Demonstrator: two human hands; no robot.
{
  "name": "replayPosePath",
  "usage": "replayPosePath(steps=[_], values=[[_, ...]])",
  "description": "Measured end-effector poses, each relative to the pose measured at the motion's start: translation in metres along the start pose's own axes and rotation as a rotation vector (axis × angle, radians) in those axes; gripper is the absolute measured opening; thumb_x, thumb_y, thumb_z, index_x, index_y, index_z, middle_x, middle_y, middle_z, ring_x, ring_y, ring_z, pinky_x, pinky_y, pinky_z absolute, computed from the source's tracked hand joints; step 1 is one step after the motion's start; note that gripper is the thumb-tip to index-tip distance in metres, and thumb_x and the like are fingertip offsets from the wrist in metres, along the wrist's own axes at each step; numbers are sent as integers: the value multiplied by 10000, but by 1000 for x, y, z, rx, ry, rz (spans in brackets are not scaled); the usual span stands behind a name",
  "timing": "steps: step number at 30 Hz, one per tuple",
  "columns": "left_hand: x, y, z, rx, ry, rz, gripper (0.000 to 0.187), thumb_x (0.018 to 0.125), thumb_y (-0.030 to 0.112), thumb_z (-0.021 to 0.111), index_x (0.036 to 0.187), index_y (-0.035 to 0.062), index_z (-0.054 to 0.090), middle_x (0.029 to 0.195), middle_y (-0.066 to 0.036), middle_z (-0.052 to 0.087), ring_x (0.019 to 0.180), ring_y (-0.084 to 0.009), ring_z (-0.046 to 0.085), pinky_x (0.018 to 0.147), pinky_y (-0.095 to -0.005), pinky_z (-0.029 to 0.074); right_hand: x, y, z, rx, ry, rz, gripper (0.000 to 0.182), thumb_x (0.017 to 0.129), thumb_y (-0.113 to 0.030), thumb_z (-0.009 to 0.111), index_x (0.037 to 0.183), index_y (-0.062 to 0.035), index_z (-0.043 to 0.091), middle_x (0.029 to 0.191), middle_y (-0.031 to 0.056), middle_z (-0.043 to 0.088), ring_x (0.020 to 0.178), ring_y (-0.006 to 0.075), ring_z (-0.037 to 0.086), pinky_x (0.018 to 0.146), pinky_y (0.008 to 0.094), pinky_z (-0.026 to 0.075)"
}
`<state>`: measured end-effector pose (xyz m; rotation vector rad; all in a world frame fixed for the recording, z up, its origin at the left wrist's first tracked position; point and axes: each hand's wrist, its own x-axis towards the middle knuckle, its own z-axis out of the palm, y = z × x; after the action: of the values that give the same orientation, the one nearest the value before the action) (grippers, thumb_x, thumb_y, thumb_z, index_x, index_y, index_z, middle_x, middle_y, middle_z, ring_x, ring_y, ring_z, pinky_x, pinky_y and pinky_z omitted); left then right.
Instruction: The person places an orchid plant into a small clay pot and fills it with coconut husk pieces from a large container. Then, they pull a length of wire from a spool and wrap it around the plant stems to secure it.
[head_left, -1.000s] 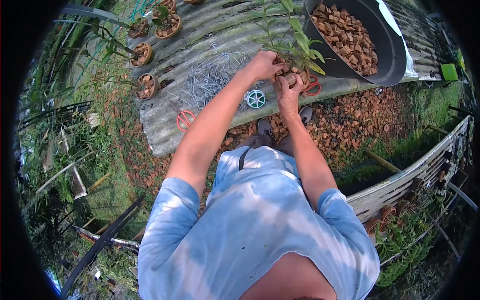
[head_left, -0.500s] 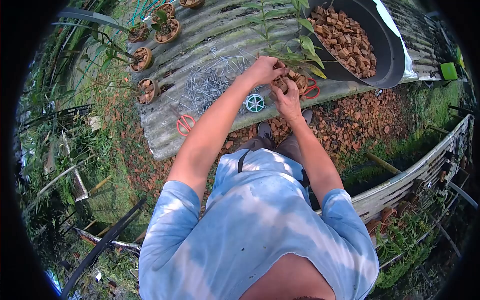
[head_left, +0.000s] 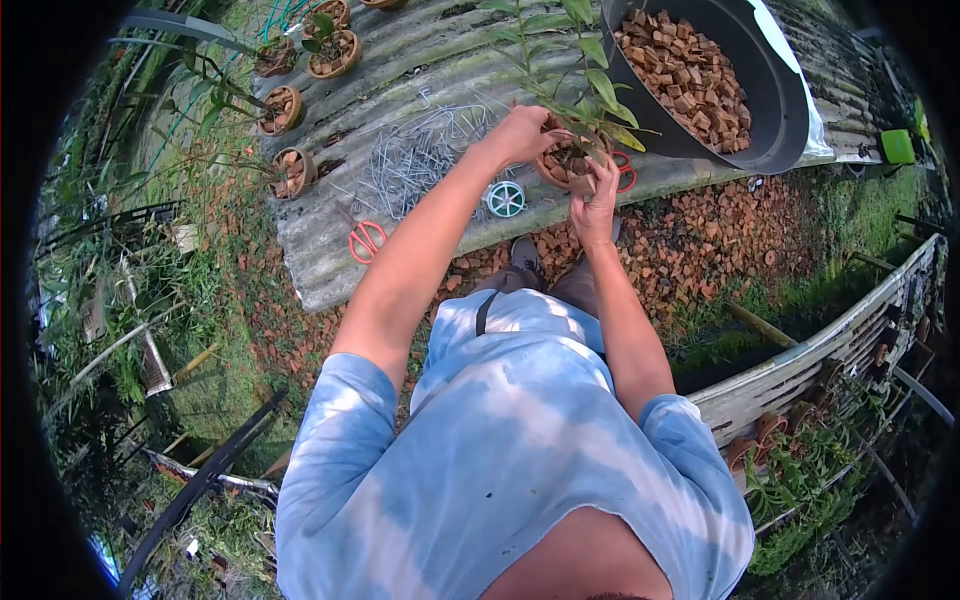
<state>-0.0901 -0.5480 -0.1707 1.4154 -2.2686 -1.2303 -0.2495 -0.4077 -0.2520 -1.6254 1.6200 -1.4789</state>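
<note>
A leafy potted plant (head_left: 590,90), orchid-like with long stems, stands in a small clay pot (head_left: 549,172) near the sheet's front edge. At the pot's left side my left hand (head_left: 522,137) is closed, its fingertips bent in at the stem base; what they pinch is partly hidden. On the right side my right hand (head_left: 597,205) is closed on a brown husk chunk (head_left: 582,184) at the pot's rim. Red-handled scissors (head_left: 625,172) lie just right of the pot, partly covered. Left of it is a green-and-white reel of tie wire (head_left: 506,199).
A large black tub (head_left: 775,125) of husk chunks (head_left: 690,75) stands right. Metal wire hooks (head_left: 415,160) lie in a heap left of the hands, with another red-handled pair of scissors (head_left: 366,241). Several potted plants (head_left: 293,172) line the left of the corrugated sheet (head_left: 330,265).
My right hand has moved slightly right and turned, and the husk chunk now shows under its fingers. My left hand stays by the stem base. More of the pot's rim is visible.
</note>
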Motion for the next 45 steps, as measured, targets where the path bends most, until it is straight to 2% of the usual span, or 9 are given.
replayPosePath(steps=[6, 12, 17, 20, 23, 32, 35, 41, 45], values=[[-3, 6, 0, -27, 9, -6, 319, 928, 280, 745, 1090, 4, 742, 998, -206, 753, 936, -326, 736, 821, -401, 565, -7, -10, -12, -180, -101, -72, 510, 797, 98, 693, 1250, -126, 626, 1349, 233, 484, 1228, 428, 532, 1016, 461, 471], [-5, 10, -2, -29, 15, 17, 331, 927, 283, 747, 1064, -17, 735, 973, -212, 750, 914, -329, 733, 810, -406, 561, -24, -26, -2, -201, -334, -84, 494, 807, 37, 726, 1231, -208, 656, 1353, 284, 462, 1221, 487, 535, 964, 481, 515], [-2, 18, -2, 38, 10, 7, 325, 923, 282, 754, 1051, -16, 736, 968, -204, 751, 906, -316, 731, 804, -407, 561, -1, -43, 30, -273, -413, -241, 303, 867, -169, 715, 1165, -212, 686, 1266, 208, 535, 1166, 422, 558, 886, 493, 525], [2, 16, -3, 18, -34, 1, 313, 922, 276, 755, 1049, -9, 741, 966, -199, 752, 902, -300, 733, 801, -407, 561, 13, -40, 37, -417, -517, -219, 284, 862, -170, 678, 1142, -211, 674, 1189, 195, 545, 1120, 403, 565, 855, 480, 522], [2, 21, -6, 31, -37, -24, 298, 921, 261, 752, 1053, -6, 742, 964, -195, 755, 895, -290, 734, 797, -402, 562, 20, -31, 45, -540, -444, -369, 271, 863, -153, 639, 1125, -217, 659, 1146, 178, 546, 1101, 381, 564, 830, 460, 513], [3, 13, -11, 45, -34, 25, 276, 938, 266, 720, 1103, 49, 759, 965, -168, 762, 889, -274, 735, 800, -403, 563, 26, -24, 36, -680, -459, -357, 239, 885, -196, 622, 1122, -201, 645, 1261, 163, 550, 1262, 339, 523, 904, 442, 497], [6, -6, -8, -70, 8, 124, 281, 933, 270, 720, 1114, 59, 763, 964, -152, 766, 875, -256, 733, 799, -394, 562, 25, -21, 27, -627, -443, -394, 291, 900, -185, 626, 1189, -212, 637, 1273, 153, 532, 1249, 333, 518, 892, 423, 483], [7, 9, -21, -54, -127, 50, 298, 925, 257, 737, 1118, 30, 755, 1003, -157, 765, 903, -248, 727, 822, -377, 562, 17, -17, 25, -574, -445, -356, 397, 867, -118, 609, 1254, -205, 633, 1356, 169, 507, 1311, 344, 490, 1007, 441, 478], [7, 12, -24, -22, -114, 38, 319, 929, 260, 737, 1121, 5, 745, 1031, -173, 757, 921, -237, 725, 819, -366, 563, 23, -20, 25, -577, -440, -396, 339, 843, -93, 604, 1161, -197, 657, 1338, 161, 516, 1298, 337, 496, 1012, 442, 491]])
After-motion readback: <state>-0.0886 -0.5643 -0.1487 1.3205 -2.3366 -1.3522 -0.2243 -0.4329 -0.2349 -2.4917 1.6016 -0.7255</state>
